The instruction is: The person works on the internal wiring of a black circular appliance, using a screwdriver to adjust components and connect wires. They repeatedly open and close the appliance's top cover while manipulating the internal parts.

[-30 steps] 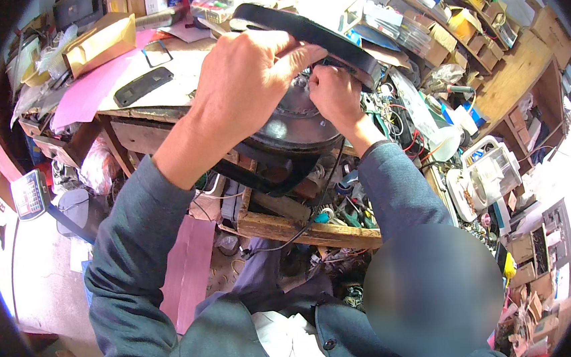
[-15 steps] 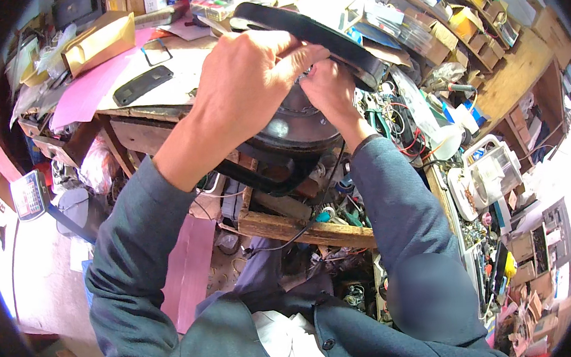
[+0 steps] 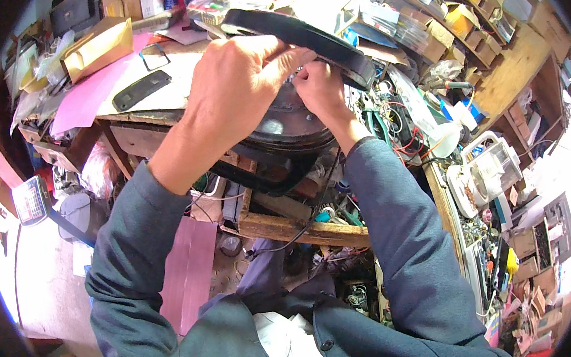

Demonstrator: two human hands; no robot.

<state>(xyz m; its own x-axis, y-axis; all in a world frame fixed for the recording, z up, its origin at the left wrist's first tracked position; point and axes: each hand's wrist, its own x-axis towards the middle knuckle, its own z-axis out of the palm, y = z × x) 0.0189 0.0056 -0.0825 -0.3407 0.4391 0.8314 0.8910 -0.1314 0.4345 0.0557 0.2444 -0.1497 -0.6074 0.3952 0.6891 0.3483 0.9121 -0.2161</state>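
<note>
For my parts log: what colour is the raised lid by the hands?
The lid is black, clearest in head view.

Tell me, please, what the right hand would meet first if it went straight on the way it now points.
The right hand would probably meet the left hand first, near its thumb, with the tilted black part beyond; exact depth is hard to judge.

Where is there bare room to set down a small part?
A pale worktop patch lies between the dark flat panel and the left hand. Far right, the brown board shows bare wood beside cardboard boxes. Right of the right hand, tangled wires crowd the surface.
</note>
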